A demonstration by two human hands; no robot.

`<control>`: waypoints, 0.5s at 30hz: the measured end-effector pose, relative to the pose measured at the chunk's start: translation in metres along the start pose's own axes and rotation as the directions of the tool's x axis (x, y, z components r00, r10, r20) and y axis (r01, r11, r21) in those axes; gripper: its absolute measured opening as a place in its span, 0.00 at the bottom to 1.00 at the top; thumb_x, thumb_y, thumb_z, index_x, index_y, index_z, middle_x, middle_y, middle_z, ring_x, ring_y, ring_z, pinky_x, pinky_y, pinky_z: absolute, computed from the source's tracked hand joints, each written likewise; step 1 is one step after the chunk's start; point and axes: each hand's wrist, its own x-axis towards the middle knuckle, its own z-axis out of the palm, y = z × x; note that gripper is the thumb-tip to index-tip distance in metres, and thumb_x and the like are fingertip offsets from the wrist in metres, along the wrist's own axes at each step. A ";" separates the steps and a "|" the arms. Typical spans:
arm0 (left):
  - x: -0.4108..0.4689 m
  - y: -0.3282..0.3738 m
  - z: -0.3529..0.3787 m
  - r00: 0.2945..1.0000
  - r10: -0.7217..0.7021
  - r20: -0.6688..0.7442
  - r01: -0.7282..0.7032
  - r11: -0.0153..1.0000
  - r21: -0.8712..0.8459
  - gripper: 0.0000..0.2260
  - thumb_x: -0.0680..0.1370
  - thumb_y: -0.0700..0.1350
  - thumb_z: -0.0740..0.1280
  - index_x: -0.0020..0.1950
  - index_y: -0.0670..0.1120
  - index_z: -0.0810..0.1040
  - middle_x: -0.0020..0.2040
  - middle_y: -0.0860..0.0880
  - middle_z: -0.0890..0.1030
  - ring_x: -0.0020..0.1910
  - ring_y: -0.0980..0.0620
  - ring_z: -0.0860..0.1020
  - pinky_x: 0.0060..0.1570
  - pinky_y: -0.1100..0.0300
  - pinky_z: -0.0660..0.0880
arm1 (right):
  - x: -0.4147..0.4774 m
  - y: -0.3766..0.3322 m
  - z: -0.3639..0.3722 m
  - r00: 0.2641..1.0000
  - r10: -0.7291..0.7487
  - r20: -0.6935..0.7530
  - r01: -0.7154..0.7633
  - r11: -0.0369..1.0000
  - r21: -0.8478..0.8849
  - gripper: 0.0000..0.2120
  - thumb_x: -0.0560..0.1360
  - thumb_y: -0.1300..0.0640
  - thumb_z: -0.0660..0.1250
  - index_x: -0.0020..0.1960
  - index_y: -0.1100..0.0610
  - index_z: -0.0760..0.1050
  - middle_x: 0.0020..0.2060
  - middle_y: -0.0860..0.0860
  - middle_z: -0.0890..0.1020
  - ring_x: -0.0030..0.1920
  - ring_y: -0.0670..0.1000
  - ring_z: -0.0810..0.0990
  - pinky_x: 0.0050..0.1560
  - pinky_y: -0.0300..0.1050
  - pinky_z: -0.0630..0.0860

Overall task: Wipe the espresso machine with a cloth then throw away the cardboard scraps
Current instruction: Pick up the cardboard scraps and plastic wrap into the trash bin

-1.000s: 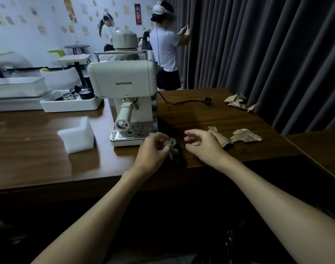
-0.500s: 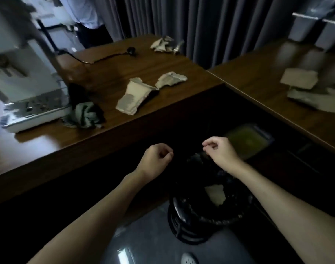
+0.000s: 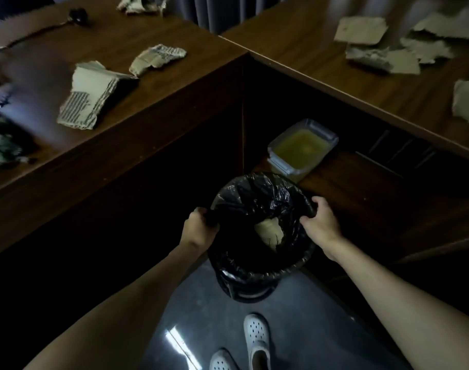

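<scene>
A bin lined with a black trash bag (image 3: 254, 198) stands on the floor below the tables. My left hand (image 3: 198, 231) grips the bag's left rim and my right hand (image 3: 320, 222) grips its right rim. One cardboard scrap (image 3: 269, 231) lies inside the bag. On the left table (image 3: 174, 84) lie a large torn cardboard scrap (image 3: 89, 100), a smaller one (image 3: 157, 57) and a crumpled one (image 3: 140, 5) at the far edge. The dark cloth (image 3: 0, 145) lies at the left edge. Several more scraps (image 3: 374, 46) lie on the right table (image 3: 294, 49). The espresso machine is out of view.
A clear plastic container (image 3: 302, 148) with yellowish contents sits on a low shelf behind the bin. A black power cord and plug (image 3: 77, 16) run across the left table. My white shoes (image 3: 256, 340) stand on the shiny grey floor in front of the bin.
My view swung from the espresso machine down to the bin. Both hands left the cloth on the table, dropped below the edge and took hold of the bag's rim.
</scene>
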 end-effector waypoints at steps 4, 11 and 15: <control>-0.009 0.011 -0.019 1.000 0.012 -0.029 -0.013 0.999 -0.036 0.17 0.79 0.39 0.69 0.68 0.38 0.75 0.59 0.41 0.81 0.56 0.44 0.79 0.49 0.62 0.70 | -0.003 -0.013 -0.006 0.998 0.065 -0.026 -0.063 0.996 0.058 0.27 0.78 0.64 0.65 0.74 0.56 0.60 0.66 0.59 0.72 0.53 0.55 0.75 0.50 0.47 0.71; -0.022 0.030 -0.093 0.983 0.184 -0.007 -0.184 0.980 -0.072 0.21 0.82 0.42 0.65 0.74 0.43 0.67 0.67 0.43 0.76 0.57 0.50 0.76 0.54 0.55 0.75 | -0.021 -0.073 -0.028 0.997 -0.047 -0.063 0.034 0.982 -0.184 0.20 0.78 0.53 0.65 0.67 0.55 0.67 0.60 0.57 0.73 0.56 0.59 0.75 0.57 0.57 0.73; -0.030 0.048 -0.140 0.945 0.328 0.009 -0.328 0.945 -0.012 0.21 0.82 0.45 0.65 0.75 0.46 0.69 0.70 0.45 0.75 0.70 0.45 0.73 0.67 0.49 0.73 | -0.041 -0.128 -0.037 0.946 -0.320 -0.043 0.269 0.855 -0.444 0.25 0.78 0.44 0.63 0.72 0.50 0.64 0.69 0.54 0.69 0.69 0.61 0.65 0.66 0.61 0.63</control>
